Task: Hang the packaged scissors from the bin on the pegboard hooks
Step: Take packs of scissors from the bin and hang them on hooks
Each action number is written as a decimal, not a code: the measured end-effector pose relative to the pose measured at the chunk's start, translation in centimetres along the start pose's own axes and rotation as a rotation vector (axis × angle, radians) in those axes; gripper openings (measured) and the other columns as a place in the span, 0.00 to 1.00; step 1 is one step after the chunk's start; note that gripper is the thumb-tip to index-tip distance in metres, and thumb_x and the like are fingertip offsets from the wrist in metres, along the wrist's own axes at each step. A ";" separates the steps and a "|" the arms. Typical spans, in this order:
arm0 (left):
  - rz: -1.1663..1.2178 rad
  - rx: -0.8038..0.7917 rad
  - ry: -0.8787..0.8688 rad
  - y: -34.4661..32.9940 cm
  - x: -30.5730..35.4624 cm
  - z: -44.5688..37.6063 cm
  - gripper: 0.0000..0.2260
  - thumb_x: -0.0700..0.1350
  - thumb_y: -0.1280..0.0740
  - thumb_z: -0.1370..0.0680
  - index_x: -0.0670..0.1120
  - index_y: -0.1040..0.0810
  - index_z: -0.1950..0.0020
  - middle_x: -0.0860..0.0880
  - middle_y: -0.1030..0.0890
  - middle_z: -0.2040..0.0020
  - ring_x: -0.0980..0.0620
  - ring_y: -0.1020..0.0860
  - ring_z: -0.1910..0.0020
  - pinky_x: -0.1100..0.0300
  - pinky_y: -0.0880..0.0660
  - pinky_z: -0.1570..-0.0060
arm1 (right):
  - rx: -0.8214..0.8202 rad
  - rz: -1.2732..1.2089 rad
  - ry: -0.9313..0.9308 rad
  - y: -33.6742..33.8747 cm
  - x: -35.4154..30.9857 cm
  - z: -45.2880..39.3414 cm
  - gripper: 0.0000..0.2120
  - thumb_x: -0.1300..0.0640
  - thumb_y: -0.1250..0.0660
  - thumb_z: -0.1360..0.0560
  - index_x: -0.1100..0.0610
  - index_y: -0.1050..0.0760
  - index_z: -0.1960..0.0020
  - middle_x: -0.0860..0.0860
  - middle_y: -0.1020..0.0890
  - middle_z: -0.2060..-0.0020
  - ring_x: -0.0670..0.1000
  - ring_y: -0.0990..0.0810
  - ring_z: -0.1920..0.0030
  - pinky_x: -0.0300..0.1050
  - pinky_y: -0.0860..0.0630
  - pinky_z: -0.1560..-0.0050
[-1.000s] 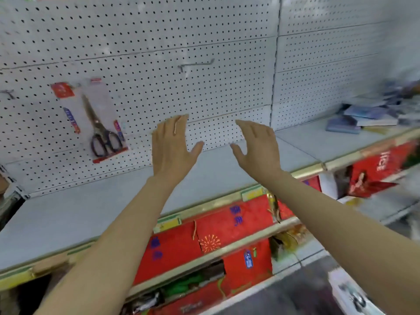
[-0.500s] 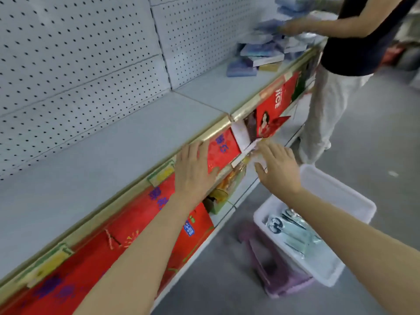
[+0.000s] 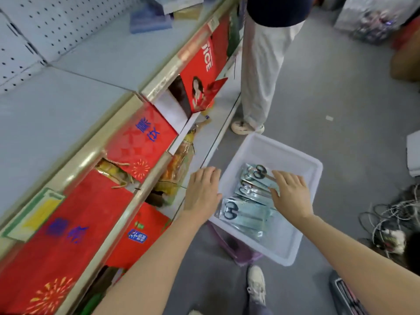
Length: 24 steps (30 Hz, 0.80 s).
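Bin (image 3: 302,235): white plastic, rectangular, on grey floor (image 3: 341,105) beside lower shelving, resting partly on purple stool (image 3: 241,251). Holds several packaged scissors (image 3: 245,218), clear sleeves with pale blue cards, overlapping in a loose row from near corner toward far wall; black handle loops visible on top pack and nearest pack.

Right hand (image 3: 289,194): palm down over middle of bin, fingers extended and slightly apart, fingertips on or just above upper packs; contact not certain, nothing gripped.

Left hand (image 3: 202,192): palm down at bin's left rim, fingers extended and close together, empty.

Shelf (image 3: 68,105): pale grey, bare in near section, gold edge strip along front. Pegboard (image 3: 45,26): white, perforated, top left corner only. Red printed bags (image 3: 68,223) on tiers below shelf edge.

Second person (image 3: 261,64): light trousers, dark top, pale shoe just beyond bin's far corner.

Cable tangle (image 3: 391,221): right edge, on floor. Own shoe (image 3: 256,283): white, bottom centre, near stool.
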<state>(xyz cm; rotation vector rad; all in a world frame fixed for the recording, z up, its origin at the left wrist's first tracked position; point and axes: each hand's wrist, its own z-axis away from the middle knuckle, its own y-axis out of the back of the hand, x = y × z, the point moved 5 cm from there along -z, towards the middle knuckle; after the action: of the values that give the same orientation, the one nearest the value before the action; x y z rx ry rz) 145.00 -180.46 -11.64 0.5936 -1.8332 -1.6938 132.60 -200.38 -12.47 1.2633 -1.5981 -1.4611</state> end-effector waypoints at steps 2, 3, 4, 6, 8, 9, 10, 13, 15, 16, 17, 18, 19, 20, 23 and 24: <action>-0.010 -0.136 -0.067 -4.1 1.8 -1.6 0.25 0.44 0.24 0.33 0.44 0.23 0.37 0.47 0.22 0.40 0.44 0.24 0.41 0.51 0.33 0.39 | -0.031 0.011 -0.004 -2.2 1.9 0.1 0.25 0.64 0.25 0.35 0.63 0.23 0.39 0.57 0.17 0.50 0.62 0.19 0.52 0.56 0.25 0.48; -0.004 -0.214 -0.102 -6.5 2.7 -2.3 0.24 0.41 0.26 0.32 0.43 0.24 0.36 0.46 0.23 0.40 0.43 0.25 0.40 0.51 0.31 0.39 | -0.045 0.020 -0.003 -3.3 2.7 0.1 0.25 0.63 0.25 0.35 0.63 0.23 0.39 0.57 0.17 0.50 0.61 0.19 0.52 0.56 0.25 0.47; -0.009 -0.284 -0.138 -8.9 3.7 -2.9 0.24 0.39 0.28 0.31 0.42 0.25 0.35 0.46 0.24 0.38 0.43 0.26 0.38 0.51 0.32 0.37 | -0.057 0.029 0.000 -4.5 3.5 0.1 0.25 0.63 0.25 0.35 0.63 0.23 0.39 0.56 0.17 0.50 0.61 0.19 0.52 0.55 0.24 0.47; -0.048 -0.422 -0.196 -13.0 5.6 -3.9 0.22 0.38 0.30 0.27 0.42 0.26 0.34 0.45 0.25 0.36 0.44 0.28 0.36 0.52 0.33 0.36 | -0.070 0.034 0.003 -6.6 5.0 0.1 0.24 0.62 0.24 0.36 0.63 0.22 0.40 0.56 0.17 0.50 0.60 0.18 0.51 0.54 0.24 0.47; -0.086 -0.544 -0.212 -16.2 7.2 -4.8 0.19 0.35 0.33 0.25 0.41 0.26 0.34 0.44 0.24 0.36 0.44 0.26 0.38 0.52 0.31 0.40 | -0.081 0.028 -0.003 -8.8 6.5 0.1 0.23 0.62 0.23 0.37 0.62 0.21 0.43 0.55 0.17 0.52 0.59 0.18 0.53 0.53 0.23 0.49; -0.098 -0.591 -0.199 -17.5 7.8 -5.1 0.19 0.35 0.33 0.24 0.41 0.27 0.34 0.44 0.24 0.36 0.44 0.26 0.38 0.52 0.29 0.42 | -0.088 0.023 -0.011 -9.7 7.2 0.2 0.23 0.62 0.23 0.37 0.62 0.21 0.43 0.55 0.17 0.52 0.59 0.18 0.53 0.53 0.23 0.49; -0.109 -0.629 -0.182 -18.6 8.3 -5.2 0.20 0.36 0.32 0.24 0.42 0.29 0.33 0.45 0.25 0.36 0.44 0.26 0.38 0.52 0.29 0.43 | -0.097 0.019 -0.021 -10.7 7.9 0.3 0.23 0.62 0.23 0.37 0.62 0.21 0.43 0.55 0.17 0.52 0.59 0.18 0.53 0.53 0.23 0.49; -0.168 -0.657 -0.179 -21.5 9.3 -5.4 0.28 0.44 0.27 0.26 0.43 0.35 0.30 0.45 0.26 0.36 0.44 0.27 0.39 0.50 0.31 0.42 | -0.119 0.029 -0.037 -13.1 9.8 0.5 0.23 0.61 0.23 0.36 0.62 0.21 0.43 0.55 0.17 0.52 0.59 0.18 0.53 0.54 0.23 0.49; -0.192 -0.642 -0.197 -22.6 9.6 -5.4 0.30 0.44 0.27 0.27 0.43 0.37 0.29 0.44 0.29 0.35 0.43 0.28 0.40 0.50 0.31 0.42 | -0.134 0.039 -0.047 -14.4 10.6 0.6 0.23 0.60 0.23 0.36 0.62 0.21 0.43 0.56 0.17 0.52 0.59 0.18 0.53 0.53 0.23 0.49; -0.186 -0.636 -0.210 -22.9 9.6 -5.4 0.30 0.44 0.27 0.28 0.43 0.36 0.29 0.43 0.31 0.34 0.43 0.29 0.40 0.49 0.31 0.42 | -0.143 0.044 -0.054 -14.9 10.9 0.6 0.23 0.60 0.23 0.36 0.62 0.21 0.43 0.56 0.17 0.52 0.59 0.18 0.53 0.53 0.23 0.49; -0.176 -0.624 -0.225 -23.0 9.7 -5.4 0.30 0.44 0.27 0.28 0.43 0.35 0.29 0.43 0.33 0.33 0.43 0.30 0.40 0.49 0.30 0.43 | -0.154 0.047 -0.065 -15.4 11.1 0.6 0.23 0.60 0.23 0.37 0.62 0.21 0.43 0.56 0.17 0.53 0.59 0.18 0.54 0.53 0.23 0.50; -0.168 -0.606 -0.234 -22.9 9.6 -5.5 0.30 0.44 0.27 0.28 0.43 0.34 0.30 0.43 0.34 0.32 0.43 0.30 0.39 0.49 0.30 0.43 | -0.168 0.053 -0.074 -15.9 11.3 0.5 0.23 0.61 0.23 0.37 0.62 0.21 0.43 0.56 0.17 0.53 0.60 0.18 0.54 0.53 0.23 0.50; -0.159 -0.593 -0.237 -22.8 9.6 -5.6 0.29 0.43 0.27 0.28 0.44 0.34 0.30 0.43 0.34 0.31 0.43 0.30 0.38 0.49 0.29 0.42 | -0.182 0.059 -0.079 -16.3 11.4 0.3 0.22 0.62 0.24 0.37 0.62 0.21 0.44 0.56 0.17 0.54 0.60 0.18 0.54 0.53 0.23 0.50; -0.141 -0.583 -0.234 -22.7 9.5 -5.7 0.27 0.41 0.28 0.28 0.44 0.33 0.31 0.44 0.33 0.32 0.43 0.31 0.38 0.49 0.29 0.42 | -0.197 0.063 -0.082 -16.7 11.5 0.1 0.22 0.64 0.25 0.38 0.63 0.21 0.44 0.56 0.17 0.54 0.60 0.18 0.55 0.53 0.23 0.51; -0.077 -0.569 -0.240 -22.3 9.0 -6.0 0.22 0.34 0.34 0.26 0.44 0.32 0.32 0.45 0.29 0.36 0.44 0.31 0.39 0.52 0.29 0.43 | -0.233 0.085 -0.078 -17.8 11.9 -0.9 0.22 0.67 0.27 0.39 0.63 0.21 0.45 0.56 0.17 0.55 0.60 0.19 0.55 0.52 0.23 0.52; -0.041 -0.552 -0.245 -22.0 8.8 -6.1 0.22 0.34 0.34 0.26 0.44 0.31 0.33 0.46 0.29 0.37 0.45 0.30 0.39 0.53 0.29 0.43 | -0.245 0.093 -0.077 -18.1 12.0 -1.3 0.22 0.67 0.27 0.39 0.62 0.21 0.45 0.56 0.17 0.55 0.60 0.19 0.55 0.52 0.23 0.52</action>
<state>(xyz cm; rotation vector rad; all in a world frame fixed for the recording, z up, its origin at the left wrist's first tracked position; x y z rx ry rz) 141.35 -193.09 -32.31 0.1978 -1.4035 -2.2574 133.88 -210.69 -31.60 0.9925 -1.4534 -1.6075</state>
